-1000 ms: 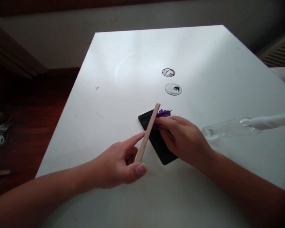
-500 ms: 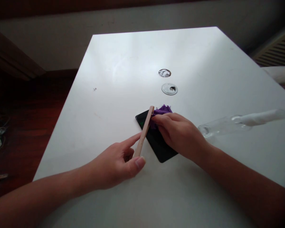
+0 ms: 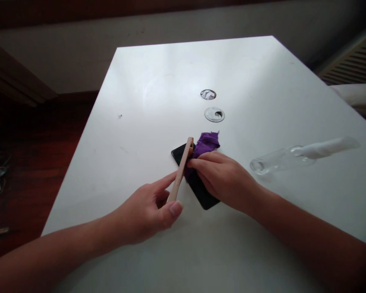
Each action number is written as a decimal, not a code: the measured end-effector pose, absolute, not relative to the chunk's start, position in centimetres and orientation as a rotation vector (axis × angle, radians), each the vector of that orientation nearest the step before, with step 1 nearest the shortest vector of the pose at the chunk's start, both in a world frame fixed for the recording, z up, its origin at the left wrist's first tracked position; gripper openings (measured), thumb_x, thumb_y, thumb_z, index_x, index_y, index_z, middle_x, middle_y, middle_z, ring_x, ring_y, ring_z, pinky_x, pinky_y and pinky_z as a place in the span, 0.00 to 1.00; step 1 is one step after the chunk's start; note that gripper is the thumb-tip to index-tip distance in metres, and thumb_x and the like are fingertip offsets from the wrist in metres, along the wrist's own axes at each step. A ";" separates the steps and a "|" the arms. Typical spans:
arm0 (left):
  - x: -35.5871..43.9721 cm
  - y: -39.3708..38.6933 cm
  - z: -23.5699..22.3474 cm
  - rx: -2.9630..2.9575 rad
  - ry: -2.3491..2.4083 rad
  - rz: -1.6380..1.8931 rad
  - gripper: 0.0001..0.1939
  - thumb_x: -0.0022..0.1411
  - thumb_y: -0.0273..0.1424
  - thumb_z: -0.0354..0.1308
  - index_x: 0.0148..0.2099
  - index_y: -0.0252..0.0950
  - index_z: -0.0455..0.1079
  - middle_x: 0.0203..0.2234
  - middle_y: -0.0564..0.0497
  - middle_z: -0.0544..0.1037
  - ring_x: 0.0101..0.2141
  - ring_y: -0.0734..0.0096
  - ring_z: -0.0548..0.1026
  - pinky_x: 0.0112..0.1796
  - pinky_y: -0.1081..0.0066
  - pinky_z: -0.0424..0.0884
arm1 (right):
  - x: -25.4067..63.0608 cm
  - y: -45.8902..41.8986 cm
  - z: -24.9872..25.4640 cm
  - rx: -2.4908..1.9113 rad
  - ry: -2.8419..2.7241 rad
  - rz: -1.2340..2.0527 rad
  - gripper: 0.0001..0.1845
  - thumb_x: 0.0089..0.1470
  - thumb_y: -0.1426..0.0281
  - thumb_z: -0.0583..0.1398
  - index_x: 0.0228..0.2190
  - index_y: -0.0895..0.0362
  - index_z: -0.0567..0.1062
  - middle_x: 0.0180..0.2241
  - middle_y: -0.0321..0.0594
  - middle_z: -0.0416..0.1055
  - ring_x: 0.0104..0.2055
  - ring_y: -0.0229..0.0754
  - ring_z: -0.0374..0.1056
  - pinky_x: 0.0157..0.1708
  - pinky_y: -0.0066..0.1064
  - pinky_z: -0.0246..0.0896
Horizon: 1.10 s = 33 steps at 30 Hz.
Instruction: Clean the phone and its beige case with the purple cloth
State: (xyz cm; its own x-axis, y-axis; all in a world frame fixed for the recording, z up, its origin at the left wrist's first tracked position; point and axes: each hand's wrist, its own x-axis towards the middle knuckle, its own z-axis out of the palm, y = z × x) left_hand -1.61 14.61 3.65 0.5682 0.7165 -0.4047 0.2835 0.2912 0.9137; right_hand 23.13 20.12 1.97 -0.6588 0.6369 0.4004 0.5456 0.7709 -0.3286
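Note:
My left hand [image 3: 149, 209] grips a thin beige phone case [image 3: 179, 171], tilted up on its edge, with thumb and fingers at its near end. A small orange and dark patch shows near its far end. In my right hand [image 3: 222, 173] a crumpled purple cloth [image 3: 208, 141] is pinched, pressed against the side of the case that faces right. Most of that side is hidden from me. Beneath both lies a black phone [image 3: 201, 191] flat on the white table [image 3: 134, 162], partly covered by the case, the cloth and my right hand.
A clear bottle [image 3: 271, 160] lies on its side at the right, with a white rolled piece [image 3: 329, 148] at its far end. Beyond the phone are a round grommet cover [image 3: 214, 114] and a hole [image 3: 208, 95] with crumpled white material inside.
My right hand has slid the cloth left and toward me along the case, so more purple cloth shows beyond my fingers. The orange patch on the case has come into sight.

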 end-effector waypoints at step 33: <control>-1.6 14.3 3.2 1.180 0.950 0.465 0.27 0.66 0.52 0.55 0.53 0.35 0.66 0.26 0.54 0.70 0.19 0.82 0.63 0.20 0.80 0.58 | 22.8 19.4 1.4 -0.648 -2.430 0.465 0.14 0.61 0.79 0.55 0.47 0.59 0.72 0.38 0.42 0.73 0.40 0.38 0.69 0.43 0.30 0.68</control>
State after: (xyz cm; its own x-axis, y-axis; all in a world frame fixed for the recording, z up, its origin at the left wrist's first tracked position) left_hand -1.57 14.29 3.20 0.5481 0.7461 -0.3779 0.1594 0.3504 0.9229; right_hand 22.77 19.43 1.43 -0.7163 0.5417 0.4398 0.3411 0.8217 -0.4566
